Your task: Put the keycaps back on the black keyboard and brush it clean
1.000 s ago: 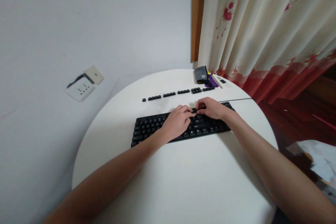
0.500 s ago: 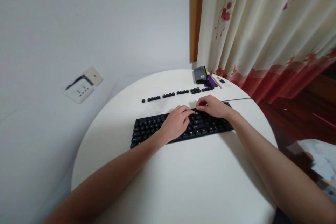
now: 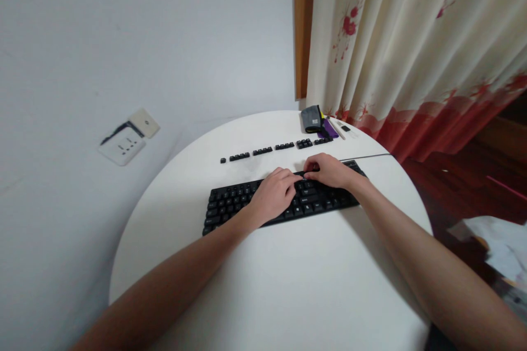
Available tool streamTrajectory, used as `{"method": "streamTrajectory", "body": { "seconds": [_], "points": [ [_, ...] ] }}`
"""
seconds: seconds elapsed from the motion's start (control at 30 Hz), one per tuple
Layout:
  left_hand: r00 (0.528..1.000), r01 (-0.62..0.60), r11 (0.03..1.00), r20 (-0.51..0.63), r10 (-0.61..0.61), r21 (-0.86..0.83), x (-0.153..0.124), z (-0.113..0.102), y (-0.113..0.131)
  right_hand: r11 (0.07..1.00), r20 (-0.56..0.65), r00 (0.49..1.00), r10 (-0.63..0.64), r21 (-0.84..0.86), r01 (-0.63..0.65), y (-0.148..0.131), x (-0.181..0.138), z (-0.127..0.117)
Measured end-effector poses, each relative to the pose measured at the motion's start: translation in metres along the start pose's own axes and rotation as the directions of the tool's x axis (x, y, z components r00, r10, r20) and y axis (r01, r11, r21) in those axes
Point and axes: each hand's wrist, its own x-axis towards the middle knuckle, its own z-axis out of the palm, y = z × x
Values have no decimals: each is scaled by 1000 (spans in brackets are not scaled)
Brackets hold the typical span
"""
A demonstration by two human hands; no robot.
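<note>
A black keyboard (image 3: 230, 205) lies at a slight slant across the round white table (image 3: 304, 269). My left hand (image 3: 276, 189) rests over its middle, fingers stretched to the right, the index tip at the upper key rows near my right fingertips. Bent at the wrist, my right hand (image 3: 327, 170) is over the keyboard's right part, thumb and index finger pinched close at the top row. Whatever is between those fingertips is too small to make out. Behind the keyboard, loose black keycaps stand in a line of several groups, among them a single keycap (image 3: 223, 160) and a block of keycaps (image 3: 304, 143).
At the table's back right lie a folded grey cloth (image 3: 311, 119), a purple cloth (image 3: 328, 129) and thin tools (image 3: 338, 128). A cable (image 3: 366, 157) runs off the right edge. Wall sockets (image 3: 123, 144) are on the left, a curtain (image 3: 382, 38) on the right.
My right thumb and index finger have shifted slightly down and left, closer to my left index fingertip. The whole view has moved a little; the left hand stays in place on the keyboard.
</note>
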Motion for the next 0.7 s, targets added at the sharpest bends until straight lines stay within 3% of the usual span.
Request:
{"method": "streamTrajectory", "body": {
  "seconds": [0.7],
  "points": [
    [1000,-2,1000,13,2,9,0,0,1,999,-19,1000,14,-46,-15,-4,1,3]
  ]
}}
